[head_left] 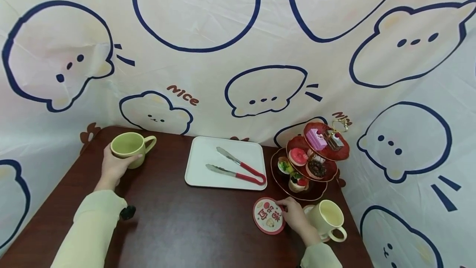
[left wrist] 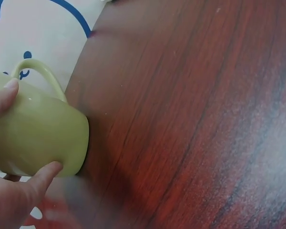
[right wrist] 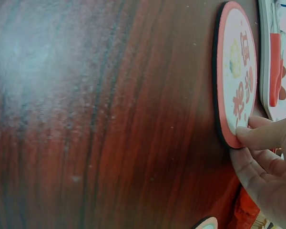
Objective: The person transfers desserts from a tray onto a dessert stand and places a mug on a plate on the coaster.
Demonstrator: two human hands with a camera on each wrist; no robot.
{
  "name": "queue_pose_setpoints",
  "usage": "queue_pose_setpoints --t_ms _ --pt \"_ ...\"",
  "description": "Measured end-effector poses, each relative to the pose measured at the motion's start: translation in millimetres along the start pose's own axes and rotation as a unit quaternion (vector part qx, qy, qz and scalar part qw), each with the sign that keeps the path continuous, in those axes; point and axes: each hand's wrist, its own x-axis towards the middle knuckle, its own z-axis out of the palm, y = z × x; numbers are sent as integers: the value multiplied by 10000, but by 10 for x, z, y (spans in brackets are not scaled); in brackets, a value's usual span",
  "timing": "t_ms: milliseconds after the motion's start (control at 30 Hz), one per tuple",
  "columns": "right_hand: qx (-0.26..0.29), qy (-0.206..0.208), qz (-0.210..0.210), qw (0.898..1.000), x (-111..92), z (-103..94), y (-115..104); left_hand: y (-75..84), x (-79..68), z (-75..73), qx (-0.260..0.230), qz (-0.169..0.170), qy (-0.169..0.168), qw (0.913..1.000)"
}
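At the table's far left, a green mug [head_left: 128, 144] stands upright, its handle pointing right in the head view. My left hand [head_left: 113, 168] grips it from the near left side; in the left wrist view, thumb and fingers [left wrist: 46, 177] lie around its wall. My right hand [head_left: 295, 215] pinches the right edge of a round coaster [head_left: 268, 216] with a red rim and red characters. In the right wrist view the thumb is on the printed face of the coaster [right wrist: 237, 71], with fingers beneath its edge. Whether the coaster touches the table cannot be told.
A pale yellow mug [head_left: 327, 217] stands on another coaster just right of my right hand. Behind it rises a three-tier stand [head_left: 327, 154] of small cakes and donuts. Red-handled tongs [head_left: 238, 174] lie on a white tray [head_left: 201, 152] at the back. A printed cloth hangs behind the table [head_left: 178, 222].
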Motion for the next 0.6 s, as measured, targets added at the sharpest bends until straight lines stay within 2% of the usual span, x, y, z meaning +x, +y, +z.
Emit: queue_pose_setpoints --t_ms 333,600 --pt "-152 127 -92 9998 -36 34 -17 -13 -49 -20 324 -197 64 9993" --pt "-83 156 -71 9998 -38 8 -39 -51 -17 13 703 179 135 9973"
